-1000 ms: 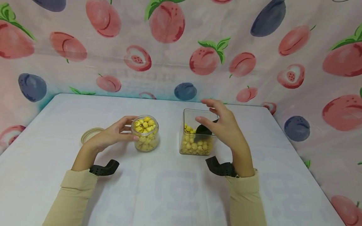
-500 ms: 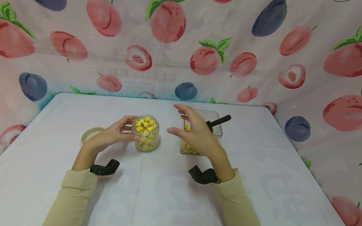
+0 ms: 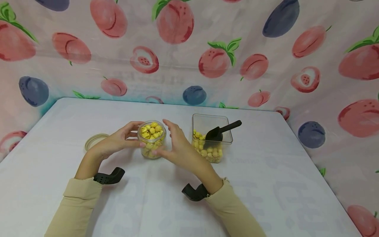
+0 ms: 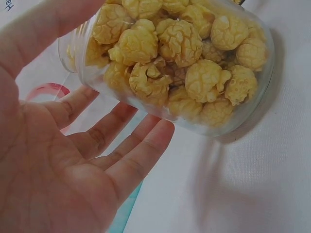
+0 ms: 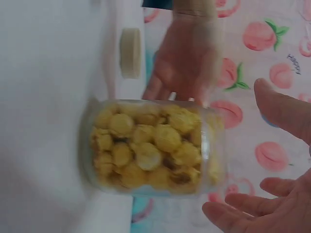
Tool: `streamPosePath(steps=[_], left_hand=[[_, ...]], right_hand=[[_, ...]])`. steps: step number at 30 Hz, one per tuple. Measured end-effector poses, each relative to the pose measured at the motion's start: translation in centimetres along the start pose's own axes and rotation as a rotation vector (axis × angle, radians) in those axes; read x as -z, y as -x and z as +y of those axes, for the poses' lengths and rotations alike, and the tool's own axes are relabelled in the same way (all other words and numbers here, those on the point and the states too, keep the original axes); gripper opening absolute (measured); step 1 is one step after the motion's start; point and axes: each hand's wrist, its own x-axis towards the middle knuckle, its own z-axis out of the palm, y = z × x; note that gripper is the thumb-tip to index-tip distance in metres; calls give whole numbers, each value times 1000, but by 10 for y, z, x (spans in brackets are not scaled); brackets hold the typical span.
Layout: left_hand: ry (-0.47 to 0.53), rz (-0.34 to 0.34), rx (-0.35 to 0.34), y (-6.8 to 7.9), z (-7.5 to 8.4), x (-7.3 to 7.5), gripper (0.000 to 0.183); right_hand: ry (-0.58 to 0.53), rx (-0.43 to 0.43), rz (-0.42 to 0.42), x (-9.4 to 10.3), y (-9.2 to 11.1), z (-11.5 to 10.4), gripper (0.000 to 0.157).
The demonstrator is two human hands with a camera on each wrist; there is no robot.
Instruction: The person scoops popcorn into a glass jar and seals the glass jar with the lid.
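In the head view, a clear jar (image 3: 151, 157) full of yellow popcorn (image 3: 152, 130) stands upright on the table. My left hand (image 3: 118, 140) holds it from the left, thumb on the near side and fingers behind; the left wrist view shows the fingertips (image 4: 158, 131) along the jar's wall. My right hand (image 3: 181, 149) is at the jar's right side, thumb and fingers spread, nothing in its grasp. In the right wrist view these fingers (image 5: 243, 206) are apart from the jar. To the left lies a round lid (image 3: 94, 141), partly behind the left hand.
Right of the jar stands a clear square container (image 3: 207, 121) with more popcorn. A black scoop (image 3: 226, 129) rests in it, handle over the right rim. The white table (image 3: 165, 210) ends at a fruit-print cloth (image 3: 174, 79) at the back.
My right hand has moved left from the scoop, past the square container, to the jar, uncovering the scoop. The left hand and jar have stayed in place.
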Motion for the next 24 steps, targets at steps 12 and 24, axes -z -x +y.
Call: streamPosePath(steps=[12,24], left_hand=[[0,-1,-9,0,-1,-1,69],[2,-8,-17,0,-2,-1,68]], right_hand=[[-149,-124,-20,-23,-14,26,101],[-243,-196,-16,-36,-28,53,100]])
